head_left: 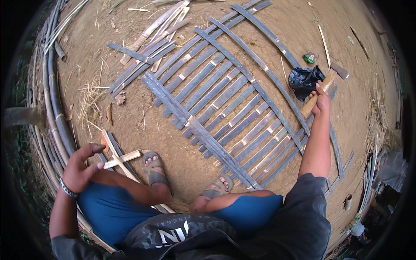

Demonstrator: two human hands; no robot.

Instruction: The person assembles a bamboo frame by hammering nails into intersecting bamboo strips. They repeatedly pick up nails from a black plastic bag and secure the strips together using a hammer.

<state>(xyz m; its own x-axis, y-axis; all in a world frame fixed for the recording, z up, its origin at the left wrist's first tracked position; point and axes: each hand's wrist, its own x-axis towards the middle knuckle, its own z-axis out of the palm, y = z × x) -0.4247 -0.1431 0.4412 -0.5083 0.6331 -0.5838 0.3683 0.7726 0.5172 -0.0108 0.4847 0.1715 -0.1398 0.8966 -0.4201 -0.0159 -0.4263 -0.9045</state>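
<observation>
My right hand (pixel 322 101) is wrapped round the thick wooden handle of a hatchet (pixel 328 82), whose dark metal head points up and away. It is over the right side of a lattice of split bamboo slats (pixel 234 97) lying on the ground. Beside the hatchet sits a black plastic bag (pixel 302 78), partly behind my fingers. My left hand (pixel 80 168) hovers by my left knee with thumb and finger apart, holding nothing. Close to it, short pale bamboo strips (pixel 123 159) lie crossed. A wide bamboo crosspiece (pixel 186 120) runs along the lattice's near side.
Loose split bamboo (pixel 149 52) is heaped at the upper left. Long bamboo poles (pixel 51 86) line the left edge. A small green packet (pixel 309 57) rests on the dirt beyond the bag. My sandalled feet (pixel 157 171) stand at the lattice's near side.
</observation>
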